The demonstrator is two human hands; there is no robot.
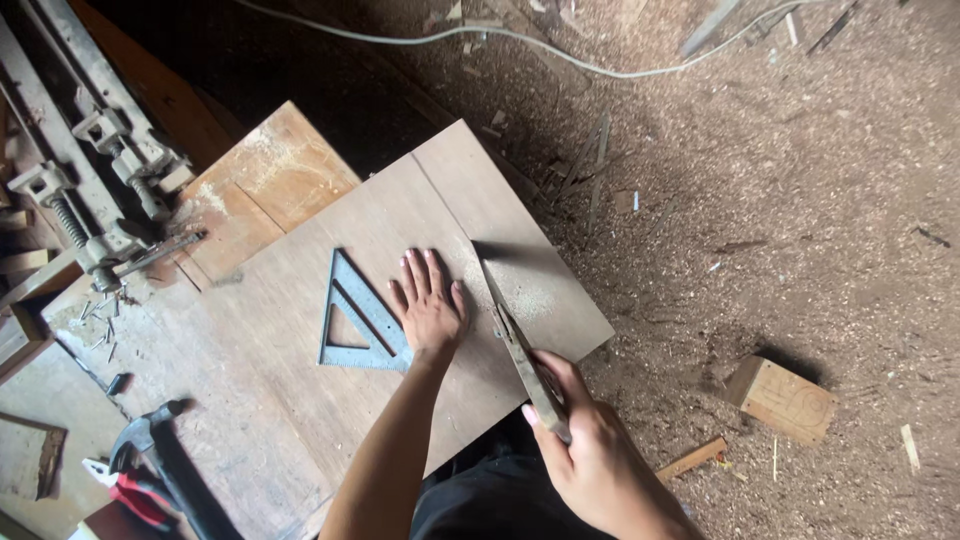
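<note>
Your left hand (428,308) lies flat, fingers spread, pressed palm-down on the plywood sheet (400,330), its heel overlapping the right corner of a grey metal speed square (358,320) that rests on the same sheet; your right hand (590,455) is wrapped tight around the handle of a handsaw (515,340), whose blade runs up and to the left across the sheet, its teeth down in the wood just right of your left thumb; a pale patch of fresh sawdust (525,298) sits on the sheet beside the blade.

The sheet lies tilted across a worn wooden workbench (250,190), its right corner hanging out over the floor; the bench top is scuffed, dusted with shavings, and scattered with a few loose nails (100,325) near its left edge; a metal clamping machine (90,170) with springs and bolts stands at the upper left; a hammer (165,450) and a pair of red-handled pliers (125,490) lie at the lower left.

The floor (800,200) is bare earth thick with sawdust and splinters; a white cable (520,40) snakes across the top; a small wooden block (780,398) sits at the right, well apart from the bench, with a thin offcut strip (692,458) near your right wrist.
</note>
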